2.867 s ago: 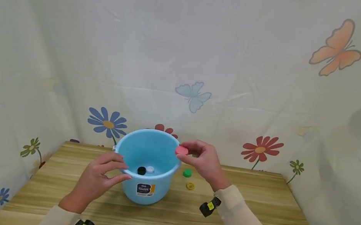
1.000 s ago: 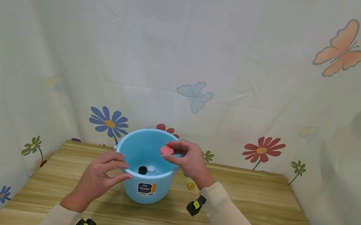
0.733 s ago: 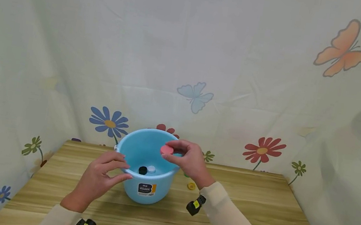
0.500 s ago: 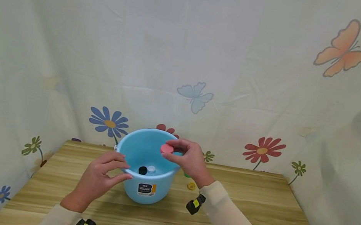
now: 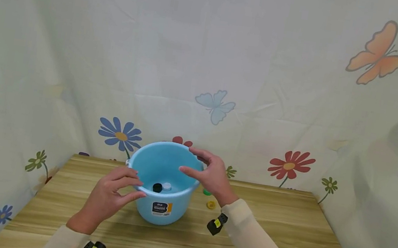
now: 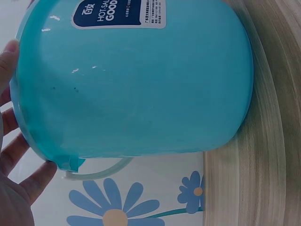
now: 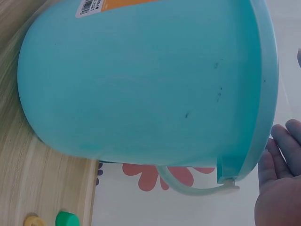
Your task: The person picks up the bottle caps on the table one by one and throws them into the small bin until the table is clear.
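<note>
light blue bucket [image 5: 179, 207], dark and orange label [image 5: 162, 209], black cap [image 5: 157, 187], whitish cap [image 5: 167, 186], green cap [image 7: 67, 219], yellow cap [image 5: 211, 204], brown wood-grained table [image 5: 296, 224], cream sleeves [image 5: 258, 244], pale backdrop [image 5: 262, 65] with red and blue flowers [image 5: 289, 166]

Head view looks forward and down across the desk [image 5: 303, 229]; 2 sideways-turned wrist views share the bucket [image 5: 179, 207] up close

Left hand [image 5: 106, 196] low, fingers [image 5: 127, 181] bent — right hand [image 5: 214, 178] higher, thumb [image 5: 191, 172] and fingers apart.
</note>
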Available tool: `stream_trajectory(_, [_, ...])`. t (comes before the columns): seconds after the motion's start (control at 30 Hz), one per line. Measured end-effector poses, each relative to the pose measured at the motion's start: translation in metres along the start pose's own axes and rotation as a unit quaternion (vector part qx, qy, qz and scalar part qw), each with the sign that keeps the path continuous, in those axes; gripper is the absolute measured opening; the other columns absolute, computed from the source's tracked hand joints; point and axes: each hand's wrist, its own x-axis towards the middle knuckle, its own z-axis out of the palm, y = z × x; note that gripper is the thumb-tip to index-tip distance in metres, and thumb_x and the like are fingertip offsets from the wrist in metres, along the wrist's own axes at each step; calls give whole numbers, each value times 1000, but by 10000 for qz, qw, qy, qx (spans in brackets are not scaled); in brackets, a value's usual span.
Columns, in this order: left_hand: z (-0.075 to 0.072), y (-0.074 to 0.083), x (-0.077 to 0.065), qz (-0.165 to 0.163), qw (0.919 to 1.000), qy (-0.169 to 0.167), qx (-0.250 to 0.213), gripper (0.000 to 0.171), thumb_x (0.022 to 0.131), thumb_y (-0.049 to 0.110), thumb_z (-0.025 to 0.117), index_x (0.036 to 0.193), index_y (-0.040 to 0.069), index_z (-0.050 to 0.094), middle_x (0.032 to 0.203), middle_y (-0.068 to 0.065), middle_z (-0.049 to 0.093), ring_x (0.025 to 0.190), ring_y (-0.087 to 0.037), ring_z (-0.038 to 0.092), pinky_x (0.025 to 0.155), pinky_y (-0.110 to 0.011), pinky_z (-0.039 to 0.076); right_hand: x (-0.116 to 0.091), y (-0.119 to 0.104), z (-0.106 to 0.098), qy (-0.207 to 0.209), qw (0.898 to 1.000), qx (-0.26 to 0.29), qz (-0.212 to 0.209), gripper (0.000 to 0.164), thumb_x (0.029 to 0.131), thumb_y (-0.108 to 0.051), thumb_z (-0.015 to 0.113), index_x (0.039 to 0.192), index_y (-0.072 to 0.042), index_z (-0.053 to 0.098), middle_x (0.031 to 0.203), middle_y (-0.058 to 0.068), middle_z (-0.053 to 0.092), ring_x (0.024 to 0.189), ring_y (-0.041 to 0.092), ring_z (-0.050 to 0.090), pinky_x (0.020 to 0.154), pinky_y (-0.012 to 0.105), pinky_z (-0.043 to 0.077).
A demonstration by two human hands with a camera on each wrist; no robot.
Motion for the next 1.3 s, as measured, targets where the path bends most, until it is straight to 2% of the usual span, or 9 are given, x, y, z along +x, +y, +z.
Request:
stream_trajectory(0.13, [0, 0, 0, 2, 10000, 8, -17, 33, 64, 32, 85, 93, 19, 74, 103, 2, 65, 101, -11, 58, 87, -45, 55, 0, 0, -3, 3, 10000, 48, 25, 62, 73, -46, 78, 126, -22, 59, 127, 1, 60, 119, 27, 55, 88, 41, 55])
stream_trajectory(0.27, [-1, 0, 0, 1, 10000, 4, -14, 33, 65, 32, 85, 93, 20, 74, 103, 1, 65, 102, -11, 57, 87, -45, 55, 0, 1, -5, 17, 9999, 96, 49, 63, 73, -46, 78, 127, -17, 59, 127, 4, 60, 119, 27, 55, 88, 42, 55])
stream_trajectory(0.43, [-1, 0, 0, 12, 10000, 18, 9, 32, 64, 32, 85, 93, 23, 73, 103, 4, 64, 102, -11, 57, 87, -45, 55, -1, 5, -10, 69, 9998, 197, 26, 57, 74, -42, 78, 125, -22, 60, 127, 4, 60, 120, 27, 54, 94, 45, 51])
stream_trajectory(0.67, [-1, 1, 1, 52, 10000, 44, 13, 32, 64, 32, 85, 92, 22, 73, 102, 2, 65, 102, -11, 58, 87, -44, 55, -4, 11, -17, 333, 9993, -82, 147, 52, 72, -47, 78, 119, -35, 61, 126, -10, 59, 119, 13, 53, 99, 44, 48])
stream_trajectory(0.83, [0, 0, 1, 8, 10000, 44, 18, 32, 65, 33, 84, 93, 23, 73, 103, 5, 65, 102, -11, 58, 88, -43, 55, -7, 15, -22, 426, 9986, -177, 261, 54, 71, -49, 78, 119, -35, 60, 127, -10, 59, 117, 14, 54, 99, 43, 49])
stream_trajectory(1.03, [1, 0, 0, 23, 10000, 44, 13, 32, 65, 33, 84, 93, 23, 73, 103, 7, 64, 102, -11, 58, 87, -43, 55, -11, 21, -29, 427, 9987, -138, 225, 57, 72, -47, 78, 123, -31, 59, 131, -2, 57, 118, 17, 54, 101, 42, 48])
stream_trajectory(1.3, [-1, 2, 0, -26, 10000, 54, -8, 33, 64, 32, 85, 93, 22, 73, 103, 7, 64, 103, -12, 58, 87, -44, 54, -18, 26, -35, 365, 9989, -22, 290, 54, 75, -40, 79, 124, -28, 59, 129, -9, 57, 119, 16, 54, 101, 40, 47])
